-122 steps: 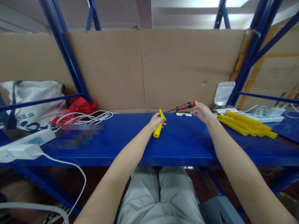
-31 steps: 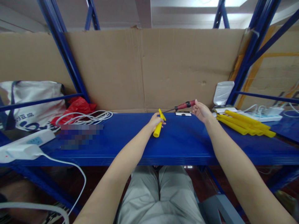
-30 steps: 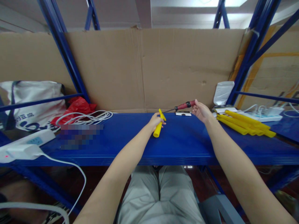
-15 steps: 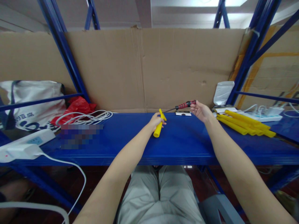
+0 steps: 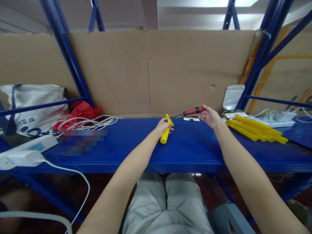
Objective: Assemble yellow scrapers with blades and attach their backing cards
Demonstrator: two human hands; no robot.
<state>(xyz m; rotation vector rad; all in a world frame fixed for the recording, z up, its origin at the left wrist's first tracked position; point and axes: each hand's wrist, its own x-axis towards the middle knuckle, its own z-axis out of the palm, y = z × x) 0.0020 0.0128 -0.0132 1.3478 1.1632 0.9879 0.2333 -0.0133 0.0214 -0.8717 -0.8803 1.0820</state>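
Note:
Over the middle of the blue shelf, my left hand (image 5: 162, 126) is wrapped round a yellow tube-shaped handle (image 5: 164, 136) with a short cross-piece near its top. The fingers of my right hand (image 5: 210, 115) pinch the end of a screwdriver (image 5: 193, 110) with a red and black grip. Its thin dark shaft points left and meets the top of the yellow handle. Where the tip sits is too small to make out. Behind the screwdriver lies a small white and black box (image 5: 191, 119).
Several yellow tubes (image 5: 255, 129) lie piled at the right, beside a power strip (image 5: 280, 121) and a white pouch (image 5: 233, 97). On the left are coiled white cables (image 5: 104, 121), a red plastic bag (image 5: 84, 112), a cloth bag (image 5: 36, 109) and another power strip (image 5: 46, 143). Cardboard (image 5: 180, 71) stands behind.
The screwdriver's grip looks turned about its axis, and my right fingers have shifted slightly at its end. My left hand and the yellow handle stay in place.

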